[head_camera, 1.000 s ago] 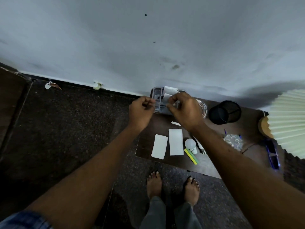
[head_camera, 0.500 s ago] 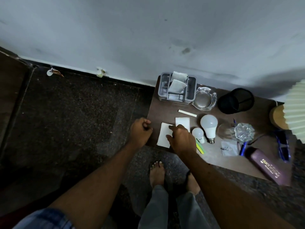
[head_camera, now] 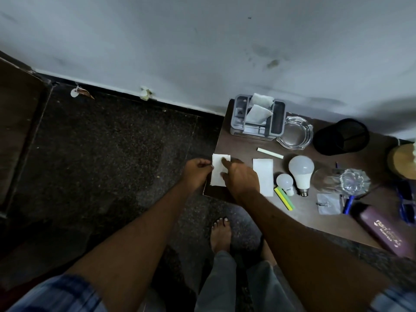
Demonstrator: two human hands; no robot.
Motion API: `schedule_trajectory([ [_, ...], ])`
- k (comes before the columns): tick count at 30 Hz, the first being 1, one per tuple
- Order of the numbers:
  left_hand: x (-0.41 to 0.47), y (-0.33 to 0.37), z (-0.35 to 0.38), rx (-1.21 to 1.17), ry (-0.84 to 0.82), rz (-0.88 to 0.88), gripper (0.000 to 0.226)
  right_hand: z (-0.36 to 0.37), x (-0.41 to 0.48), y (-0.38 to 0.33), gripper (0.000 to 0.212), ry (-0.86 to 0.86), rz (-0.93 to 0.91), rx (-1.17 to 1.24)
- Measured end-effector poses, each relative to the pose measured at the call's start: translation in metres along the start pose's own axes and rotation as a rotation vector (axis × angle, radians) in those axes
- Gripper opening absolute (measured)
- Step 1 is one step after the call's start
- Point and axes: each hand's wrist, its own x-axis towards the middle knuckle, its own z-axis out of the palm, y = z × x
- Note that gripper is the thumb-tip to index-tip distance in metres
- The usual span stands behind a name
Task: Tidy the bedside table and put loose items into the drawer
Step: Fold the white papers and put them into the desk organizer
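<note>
We see a dim, soft view: the wall [head_camera: 202, 41] is brightest, the floor [head_camera: 101, 154] below it dark, edges bowed.

White paper slip [head_camera: 217, 175] at table's [head_camera: 243, 145] 9 o'clock edge: left hand [head_camera: 197, 173] pinches its 9 o'clock side, right hand [head_camera: 242, 179] rests fingers on it. Second slip [head_camera: 263, 176] lies at its 3 o'clock, apart.

We find bare tabletop [head_camera: 236, 147] between the grey organiser [head_camera: 278, 122] and the paper slip [head_camera: 217, 176], free for a hand. Rightward a white stick [head_camera: 270, 153], large bulb [head_camera: 301, 170], small bulb [head_camera: 284, 181], ashtray [head_camera: 295, 134], mesh cup [head_camera: 341, 137] and lying glass [head_camera: 333, 180] crowd together.
</note>
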Motion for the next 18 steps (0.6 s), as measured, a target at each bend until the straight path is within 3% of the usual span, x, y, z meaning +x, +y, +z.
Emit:
schedule_trajectory([
  [4, 0.001, 0.007, -0.005, -0.112, -0.048, -0.130, 0.032, 0.004, 0.009, -0.007, 0.053, -0.011, -0.055, -0.014],
  [11, 0.005, 0.009, -0.006, -0.187, -0.008, -0.122, 0.031, -0.003, 0.016, -0.006, 0.053, -0.030, -0.103, 0.020],
  [18, -0.016, 0.029, -0.005, -0.322, 0.124, 0.017, 0.020, -0.028, -0.008, -0.008, 0.035, 0.207, -0.004, 0.360],
])
